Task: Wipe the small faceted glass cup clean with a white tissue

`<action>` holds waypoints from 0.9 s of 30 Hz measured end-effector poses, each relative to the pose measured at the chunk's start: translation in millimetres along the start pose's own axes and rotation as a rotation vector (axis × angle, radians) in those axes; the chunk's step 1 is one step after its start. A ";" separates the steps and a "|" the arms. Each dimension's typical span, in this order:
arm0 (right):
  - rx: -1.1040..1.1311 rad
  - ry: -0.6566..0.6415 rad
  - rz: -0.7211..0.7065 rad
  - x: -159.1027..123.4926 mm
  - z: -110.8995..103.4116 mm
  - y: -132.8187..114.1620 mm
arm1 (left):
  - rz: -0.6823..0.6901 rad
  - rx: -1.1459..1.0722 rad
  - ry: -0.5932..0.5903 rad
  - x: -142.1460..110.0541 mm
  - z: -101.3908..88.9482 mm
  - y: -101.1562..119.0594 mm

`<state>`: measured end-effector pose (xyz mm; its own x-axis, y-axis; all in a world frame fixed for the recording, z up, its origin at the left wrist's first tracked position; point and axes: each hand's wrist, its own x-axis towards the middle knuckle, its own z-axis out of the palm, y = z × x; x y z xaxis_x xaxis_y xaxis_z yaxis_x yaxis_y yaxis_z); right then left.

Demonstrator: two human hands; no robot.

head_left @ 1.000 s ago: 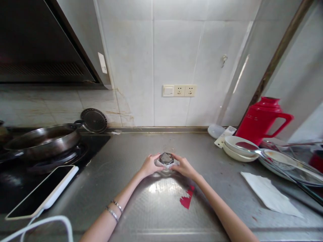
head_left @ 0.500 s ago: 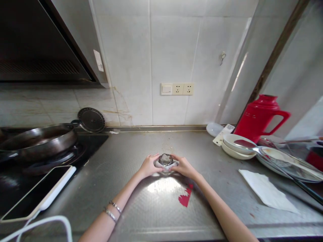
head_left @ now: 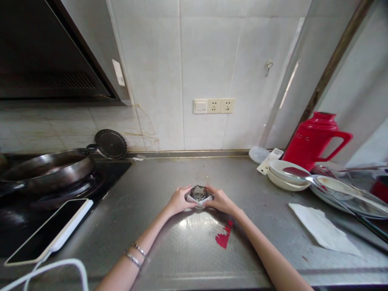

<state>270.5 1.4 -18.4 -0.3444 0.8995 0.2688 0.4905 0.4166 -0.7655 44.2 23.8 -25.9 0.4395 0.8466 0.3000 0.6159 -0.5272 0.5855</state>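
Observation:
A small faceted glass bowl (head_left: 199, 194), clear with a star-like angular rim, is between my hands on the steel counter. My left hand (head_left: 179, 201) grips its left side, with the thumb at the near edge and the fingers along the far side. My right hand (head_left: 220, 201) closes round its right side in the same way. The underside of the bowl is hidden, so I cannot tell if it touches the counter. Just in front of my right wrist lies a torn red scrap (head_left: 223, 236).
To the left a metal pan (head_left: 51, 171) sits on the black stove, near a phone (head_left: 45, 234) with a white cable. On the right are a red thermos (head_left: 312, 141), stacked white bowls (head_left: 285, 184), a plate with utensils (head_left: 336, 194) and a paper towel (head_left: 323, 230).
Both hands keep their hold on the glass bowl. A pale grey patch inside it has given way to a darker, see-through look. The view has shifted very slightly.

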 end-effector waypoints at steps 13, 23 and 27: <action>-0.056 -0.017 -0.001 1.4 3.1 6.7 | 0.021 0.052 0.000 -2.0 2.6 0.4; -0.237 -0.006 0.000 -0.7 -13.6 3.7 | 0.050 0.156 -0.034 -5.0 -2.8 5.5; -0.232 -0.072 -0.062 -2.1 -22.8 -3.7 | 0.007 0.166 -0.047 -6.2 -7.4 10.4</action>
<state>287.7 1.0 -2.8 -0.4313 0.8632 0.2624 0.6346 0.4970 -0.5918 43.1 13.6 -16.1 0.4719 0.8407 0.2657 0.7106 -0.5410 0.4498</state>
